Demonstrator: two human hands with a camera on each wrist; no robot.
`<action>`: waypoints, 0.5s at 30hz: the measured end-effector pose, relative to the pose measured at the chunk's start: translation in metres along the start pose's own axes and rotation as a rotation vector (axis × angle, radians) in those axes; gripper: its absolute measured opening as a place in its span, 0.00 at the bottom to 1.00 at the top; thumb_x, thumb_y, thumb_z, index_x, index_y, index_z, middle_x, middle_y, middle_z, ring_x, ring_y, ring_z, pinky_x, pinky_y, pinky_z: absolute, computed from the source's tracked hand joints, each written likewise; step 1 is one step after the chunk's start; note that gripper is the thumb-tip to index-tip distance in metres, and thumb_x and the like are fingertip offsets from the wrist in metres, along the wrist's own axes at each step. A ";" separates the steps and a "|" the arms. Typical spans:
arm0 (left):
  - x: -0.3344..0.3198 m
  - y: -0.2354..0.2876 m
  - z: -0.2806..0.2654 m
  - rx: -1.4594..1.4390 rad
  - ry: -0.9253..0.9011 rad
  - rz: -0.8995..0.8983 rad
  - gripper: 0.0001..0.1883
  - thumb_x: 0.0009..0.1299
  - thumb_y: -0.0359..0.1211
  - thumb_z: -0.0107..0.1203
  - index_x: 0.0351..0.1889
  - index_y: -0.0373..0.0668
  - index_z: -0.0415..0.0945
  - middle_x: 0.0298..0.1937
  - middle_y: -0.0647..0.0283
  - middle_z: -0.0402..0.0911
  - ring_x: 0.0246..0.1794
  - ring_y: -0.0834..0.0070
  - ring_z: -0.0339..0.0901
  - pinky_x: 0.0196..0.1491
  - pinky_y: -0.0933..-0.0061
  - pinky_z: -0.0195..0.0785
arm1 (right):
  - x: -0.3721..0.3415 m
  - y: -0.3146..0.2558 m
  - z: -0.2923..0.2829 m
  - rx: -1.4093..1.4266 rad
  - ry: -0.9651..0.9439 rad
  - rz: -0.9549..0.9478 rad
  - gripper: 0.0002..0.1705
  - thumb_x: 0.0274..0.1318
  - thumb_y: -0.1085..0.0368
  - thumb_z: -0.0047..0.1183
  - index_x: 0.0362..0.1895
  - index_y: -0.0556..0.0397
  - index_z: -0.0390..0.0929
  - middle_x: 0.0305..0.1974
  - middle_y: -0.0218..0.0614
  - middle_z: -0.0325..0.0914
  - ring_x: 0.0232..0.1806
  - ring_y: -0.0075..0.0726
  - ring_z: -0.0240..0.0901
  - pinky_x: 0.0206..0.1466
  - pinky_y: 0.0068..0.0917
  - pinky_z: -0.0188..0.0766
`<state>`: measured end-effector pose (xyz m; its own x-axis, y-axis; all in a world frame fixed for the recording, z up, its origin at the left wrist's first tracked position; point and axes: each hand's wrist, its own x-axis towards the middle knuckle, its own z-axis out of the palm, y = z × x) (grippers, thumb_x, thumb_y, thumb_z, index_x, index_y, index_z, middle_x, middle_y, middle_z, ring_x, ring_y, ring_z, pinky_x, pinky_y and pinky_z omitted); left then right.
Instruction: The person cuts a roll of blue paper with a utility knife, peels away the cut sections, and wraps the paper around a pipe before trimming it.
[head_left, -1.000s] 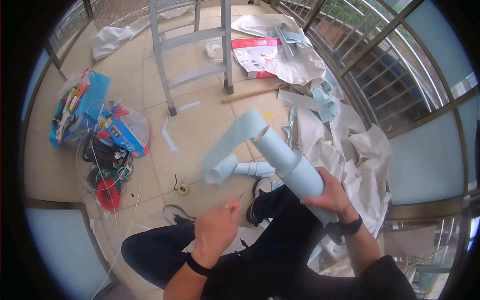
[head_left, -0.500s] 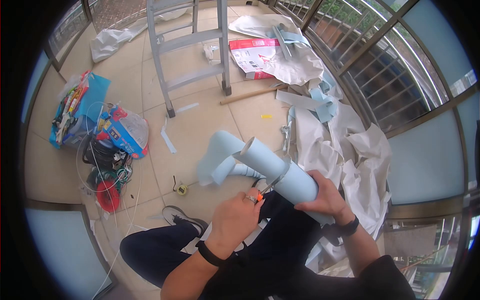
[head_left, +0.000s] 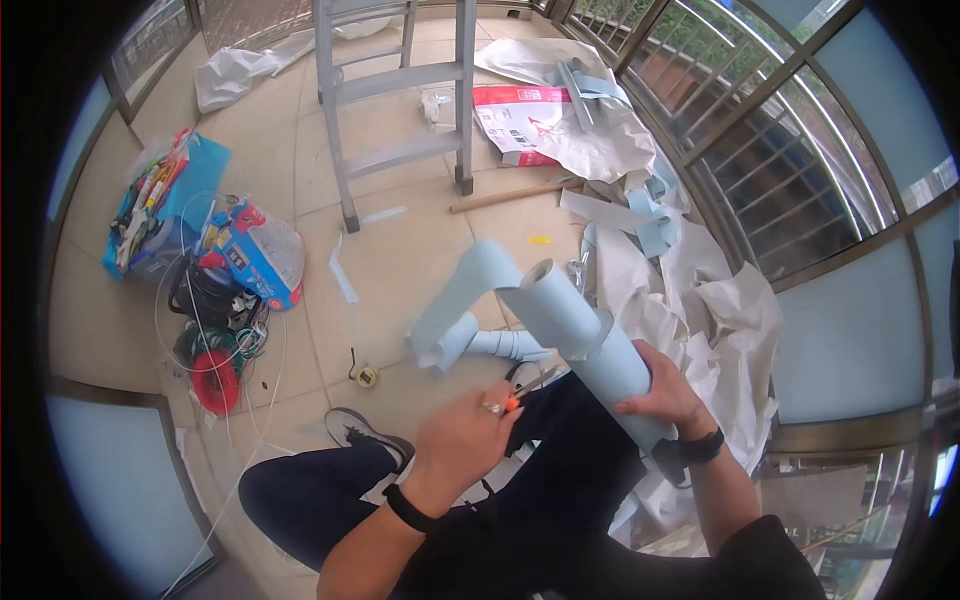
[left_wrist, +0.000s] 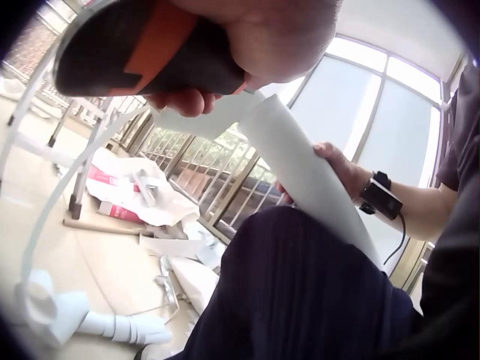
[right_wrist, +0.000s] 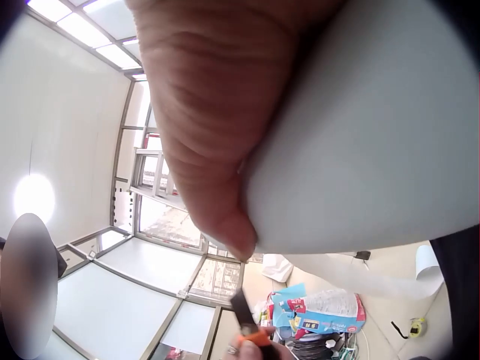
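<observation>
My right hand [head_left: 668, 392] grips a long light-blue roll [head_left: 615, 375] around its lower part, the roll slanting up and left over my thigh. A cut line rings the roll near its middle, and a loose strip [head_left: 440, 305] curls off its upper end toward the floor. In my left hand [head_left: 462, 440] is a utility knife [left_wrist: 142, 49] with a black and orange handle. Its blade [right_wrist: 241, 304] shows in the right wrist view, pointing toward the roll and apart from it.
Blue coiled offcuts [head_left: 500, 343] and a tape measure [head_left: 367, 377] lie by my shoes. Crumpled white sheeting [head_left: 690, 320] spreads at right. A stepladder [head_left: 400, 80] stands ahead. At left are a bag [head_left: 262, 255], cables and a red spool [head_left: 215, 383].
My left hand moved right and brought the knife against the roll's cut line, then drew back slightly. The roll dipped and rose again in my right hand.
</observation>
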<state>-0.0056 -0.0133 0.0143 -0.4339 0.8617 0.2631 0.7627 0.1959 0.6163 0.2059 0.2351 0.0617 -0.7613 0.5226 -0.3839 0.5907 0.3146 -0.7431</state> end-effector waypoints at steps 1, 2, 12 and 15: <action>0.011 0.005 -0.004 -0.008 0.001 0.056 0.15 0.72 0.39 0.63 0.54 0.46 0.80 0.36 0.60 0.79 0.29 0.56 0.81 0.30 0.59 0.74 | 0.000 0.000 0.000 -0.007 -0.001 -0.002 0.52 0.33 0.51 0.80 0.63 0.62 0.73 0.51 0.45 0.81 0.55 0.41 0.79 0.62 0.35 0.73; 0.018 0.008 -0.005 -0.015 -0.001 0.113 0.15 0.73 0.39 0.63 0.54 0.46 0.80 0.34 0.60 0.78 0.28 0.57 0.80 0.30 0.60 0.74 | -0.001 0.001 0.003 0.029 -0.010 -0.022 0.52 0.33 0.51 0.80 0.63 0.62 0.73 0.51 0.45 0.81 0.55 0.40 0.78 0.63 0.35 0.73; 0.024 -0.013 0.037 -0.063 -0.009 0.156 0.16 0.71 0.39 0.65 0.53 0.45 0.81 0.33 0.58 0.79 0.29 0.57 0.81 0.30 0.58 0.74 | 0.000 0.000 0.000 -0.006 -0.029 0.009 0.52 0.32 0.49 0.80 0.63 0.60 0.75 0.52 0.39 0.81 0.55 0.36 0.77 0.63 0.32 0.71; 0.004 -0.062 0.078 0.081 -0.295 -0.032 0.14 0.76 0.42 0.59 0.51 0.45 0.79 0.32 0.53 0.82 0.32 0.52 0.83 0.32 0.56 0.76 | 0.001 0.012 -0.007 0.045 -0.100 -0.024 0.53 0.32 0.50 0.80 0.64 0.60 0.73 0.53 0.43 0.81 0.56 0.41 0.78 0.63 0.35 0.72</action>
<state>-0.0176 0.0141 -0.0808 -0.3092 0.9509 0.0102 0.7916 0.2514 0.5569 0.2137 0.2451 0.0561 -0.7992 0.4326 -0.4173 0.5613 0.2890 -0.7755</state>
